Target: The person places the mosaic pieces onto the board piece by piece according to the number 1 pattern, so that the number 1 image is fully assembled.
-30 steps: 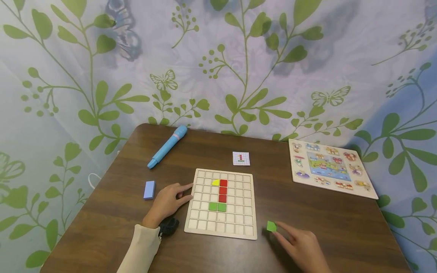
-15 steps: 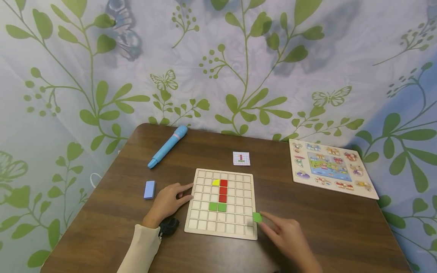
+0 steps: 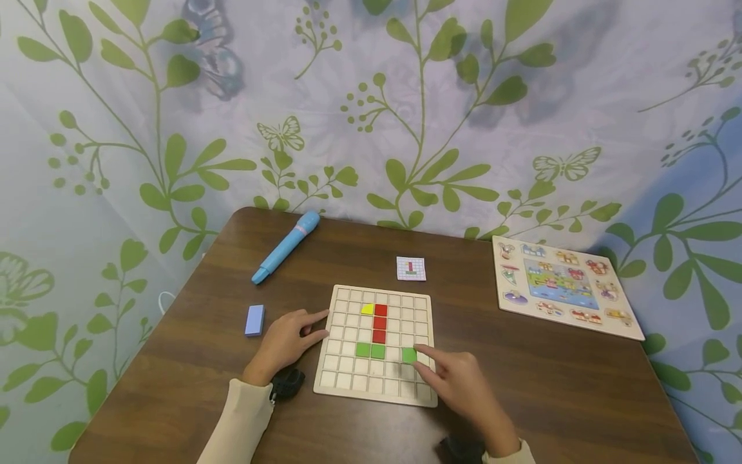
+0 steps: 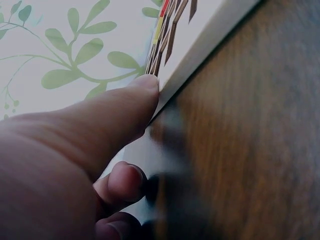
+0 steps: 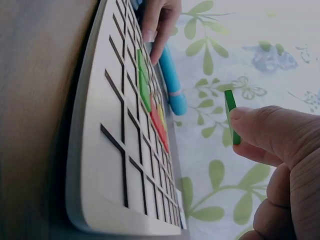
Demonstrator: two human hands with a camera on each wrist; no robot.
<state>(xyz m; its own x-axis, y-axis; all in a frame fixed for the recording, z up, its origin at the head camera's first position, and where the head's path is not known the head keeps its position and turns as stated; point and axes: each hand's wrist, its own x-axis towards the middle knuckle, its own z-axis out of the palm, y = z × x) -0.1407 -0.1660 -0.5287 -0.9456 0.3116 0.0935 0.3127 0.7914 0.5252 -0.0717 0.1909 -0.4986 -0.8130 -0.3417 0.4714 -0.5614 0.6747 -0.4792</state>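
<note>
A wooden grid board (image 3: 344,380) lies flat on the table, holding several coloured tiles: red ones in a column (image 3: 379,322), a yellow one with a cut corner (image 3: 368,309) and two green ones (image 3: 370,350) side by side. My left hand (image 3: 285,345) touches the board's left edge with thumb and index finger; in the left wrist view its thumb (image 4: 120,107) meets the rim. Between thumb and index finger my right hand (image 3: 458,380) pinches a green square tile (image 3: 409,356). The right wrist view shows this tile (image 5: 232,117) raised above the board.
Behind the board lies a small pattern card (image 3: 411,269). A blue microphone-shaped toy (image 3: 285,248) and a blue block (image 3: 254,321) are at the left. A wooden picture puzzle (image 3: 568,287) lies at the back right, near the patterned cloth.
My right hand has carried the green tile leftward from beside the board to above its right part. The left hand has stayed at the left edge.
</note>
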